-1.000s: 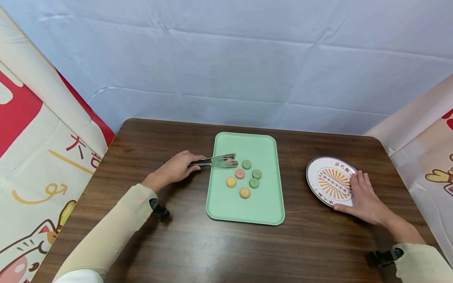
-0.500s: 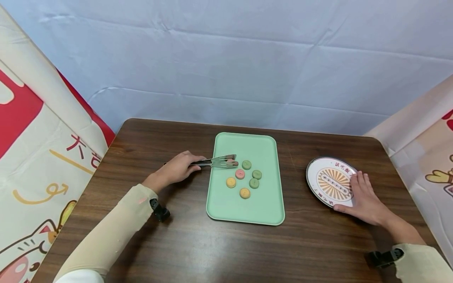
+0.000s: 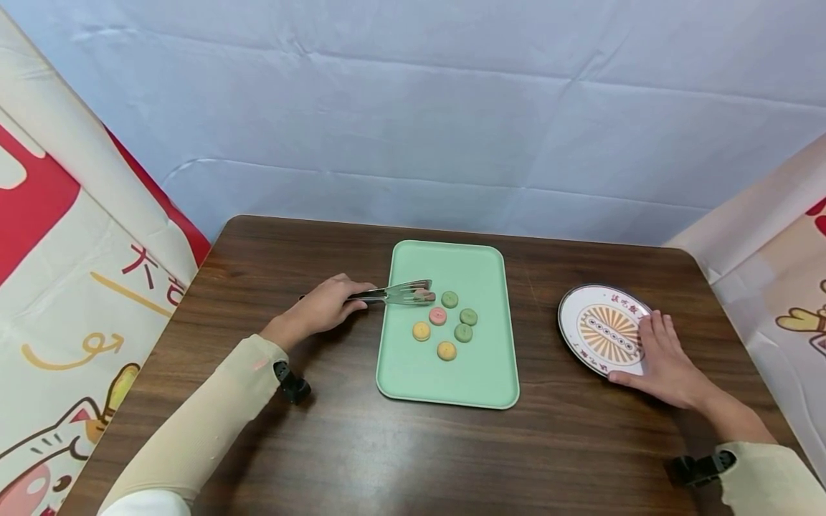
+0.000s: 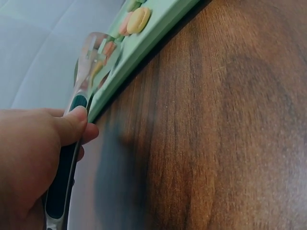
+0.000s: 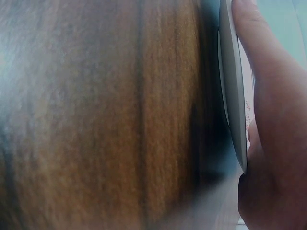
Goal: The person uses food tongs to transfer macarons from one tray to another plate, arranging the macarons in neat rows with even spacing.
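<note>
My left hand [image 3: 323,304] grips metal tongs [image 4: 60,182] with dark handle grips, its thumb on top in the left wrist view. The slotted tong ends reach over the left side of a mint green tray [image 3: 452,383], pinched around a pink macaron [image 3: 423,294]. Close by on the tray lie another pink macaron [image 3: 437,316], several green macarons [image 3: 449,299] and two yellow macarons [image 3: 447,350]. My right hand [image 3: 667,373] rests with extended fingers on the right rim of a white plate [image 3: 574,315] with a sunburst print; its thumb lies at the near rim.
Tray and plate stand apart on a dark wooden table [image 3: 387,459], the plate to the right. A pale blue cloth [image 3: 413,129] hangs behind the table's far edge, and printed cloths [image 3: 84,287] hang along both sides.
The tong arms have drawn closer together on the pink macaron at the tray's left. The right hand and plate stay where they were.
</note>
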The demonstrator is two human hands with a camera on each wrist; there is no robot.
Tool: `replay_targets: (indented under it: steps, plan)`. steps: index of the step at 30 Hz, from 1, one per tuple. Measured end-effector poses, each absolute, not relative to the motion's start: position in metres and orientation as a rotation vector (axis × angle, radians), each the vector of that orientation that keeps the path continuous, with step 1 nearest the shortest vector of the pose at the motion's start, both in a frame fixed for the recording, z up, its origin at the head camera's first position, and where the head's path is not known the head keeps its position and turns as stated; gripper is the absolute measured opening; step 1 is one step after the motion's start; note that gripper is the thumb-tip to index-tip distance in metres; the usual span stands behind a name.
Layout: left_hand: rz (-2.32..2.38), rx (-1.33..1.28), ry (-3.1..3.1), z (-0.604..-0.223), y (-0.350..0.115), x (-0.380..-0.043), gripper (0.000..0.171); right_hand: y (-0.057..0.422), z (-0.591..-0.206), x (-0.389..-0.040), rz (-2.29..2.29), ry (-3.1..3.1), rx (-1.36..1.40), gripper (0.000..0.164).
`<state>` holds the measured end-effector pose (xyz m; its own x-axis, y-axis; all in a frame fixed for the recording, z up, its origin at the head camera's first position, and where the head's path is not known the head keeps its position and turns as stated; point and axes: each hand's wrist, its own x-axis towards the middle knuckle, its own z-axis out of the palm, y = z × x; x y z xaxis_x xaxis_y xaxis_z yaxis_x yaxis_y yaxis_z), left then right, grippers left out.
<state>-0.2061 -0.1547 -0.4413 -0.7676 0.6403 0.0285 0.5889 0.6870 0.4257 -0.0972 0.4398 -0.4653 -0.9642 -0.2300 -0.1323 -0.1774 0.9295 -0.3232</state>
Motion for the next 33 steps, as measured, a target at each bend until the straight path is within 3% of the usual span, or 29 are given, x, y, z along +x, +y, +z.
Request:
replay_targets:
  steps: [33]
  plan:
    - [0.686,0.985,2.741,-0.423,-0.136,-0.215,0.041,0.436,-0.461,-0.097,-0.476,2.901,-0.285,0.131]
